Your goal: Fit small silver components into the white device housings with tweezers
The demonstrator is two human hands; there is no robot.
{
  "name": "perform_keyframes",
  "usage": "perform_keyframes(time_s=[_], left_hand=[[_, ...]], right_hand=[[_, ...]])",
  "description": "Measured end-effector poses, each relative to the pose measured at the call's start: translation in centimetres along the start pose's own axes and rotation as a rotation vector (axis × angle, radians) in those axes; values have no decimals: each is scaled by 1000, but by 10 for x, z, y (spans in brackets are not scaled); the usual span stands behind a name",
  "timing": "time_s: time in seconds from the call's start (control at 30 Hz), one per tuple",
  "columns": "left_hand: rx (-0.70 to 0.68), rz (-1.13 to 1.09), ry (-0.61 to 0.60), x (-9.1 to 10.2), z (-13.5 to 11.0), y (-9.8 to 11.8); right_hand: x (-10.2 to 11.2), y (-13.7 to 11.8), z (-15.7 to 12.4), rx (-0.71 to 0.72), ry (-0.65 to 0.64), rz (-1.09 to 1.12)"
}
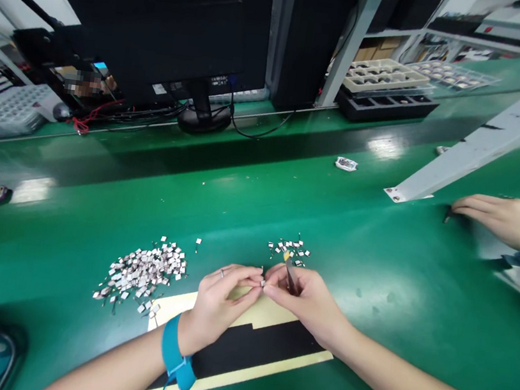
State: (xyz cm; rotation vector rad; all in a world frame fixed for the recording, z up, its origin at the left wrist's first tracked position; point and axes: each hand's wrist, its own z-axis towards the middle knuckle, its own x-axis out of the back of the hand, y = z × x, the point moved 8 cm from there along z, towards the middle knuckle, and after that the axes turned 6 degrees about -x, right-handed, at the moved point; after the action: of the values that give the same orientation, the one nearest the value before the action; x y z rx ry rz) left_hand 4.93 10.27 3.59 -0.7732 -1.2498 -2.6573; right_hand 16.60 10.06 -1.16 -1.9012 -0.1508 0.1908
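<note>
- Together, the left hand (221, 299) and right hand (316, 298) pinch a small white part (262, 283) between their fingertips, above a yellow-and-black sheet (261, 353) on the green counter (391, 329).
- Tweezers (292, 275) are tucked, tilted, in the right hand as well.
- From where I stand, a big pile of similar parts (145, 272) lies left of the left hand; a smaller cluster (300, 252) sits just beyond the right.
- Around the left wrist goes a blue band (174, 351).
- Off to the right, a co-worker's hand (515, 221) reaches over the counter.
</note>
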Motion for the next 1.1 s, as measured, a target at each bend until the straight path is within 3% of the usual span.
perform_keyframes(time_s=[0.17,0.3,0.47,0.67,0.8,0.87,0.97,1.1], left_hand=[[-66,19,-15,0,-1,4],[-129,31,-26,-1,-3,7],[66,-155,-14,-1,-2,-7],[181,-331,4,-5,-4,-14],[121,-276,-37,-9,-4,-9],[78,-236,-127,-11,2,-6],[79,-73,-295,0,20,-11],[248,349,-390,48,44,-43]], right_hand=[[1,0,1,-25,26,5],[-2,2,1,-66,-14,166],[4,7,3,-107,-45,286],[10,5,1,-84,-40,49],[4,0,0,-70,-45,-34],[7,-4,2,-51,-37,-73],[32,-17,5,31,96,-277],[68,-52,-5,333,446,-750]])
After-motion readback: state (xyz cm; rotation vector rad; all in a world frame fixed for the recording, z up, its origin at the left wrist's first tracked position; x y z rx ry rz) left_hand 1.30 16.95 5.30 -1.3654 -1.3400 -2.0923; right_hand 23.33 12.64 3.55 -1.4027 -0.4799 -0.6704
